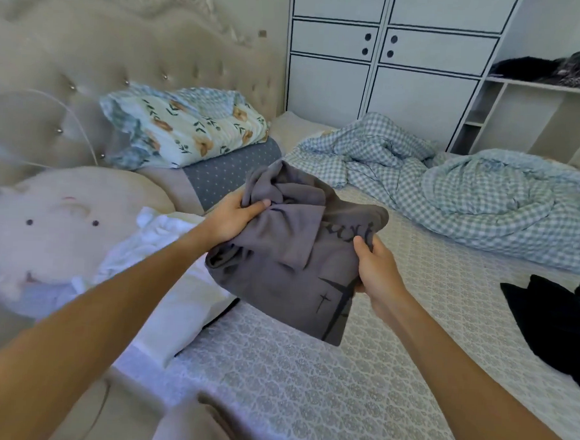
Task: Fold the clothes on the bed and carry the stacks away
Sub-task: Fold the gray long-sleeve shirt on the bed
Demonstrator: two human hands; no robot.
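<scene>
Hands reach out over the bed [308, 387], left hand [235, 217] and right hand [376, 267] both gripping the bunched grey shirt [290, 253] from opposite sides.

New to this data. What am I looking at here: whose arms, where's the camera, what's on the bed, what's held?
No robot: a person wears one wide-angle camera on the head, looking forward and down, so both arms reach in from below. The left hand and right hand both grip a crumpled grey shirt with dark print, held above the bed. On the bed lie a black garment, white clothes, a checked quilt, a floral blanket and a plush toy.
</scene>
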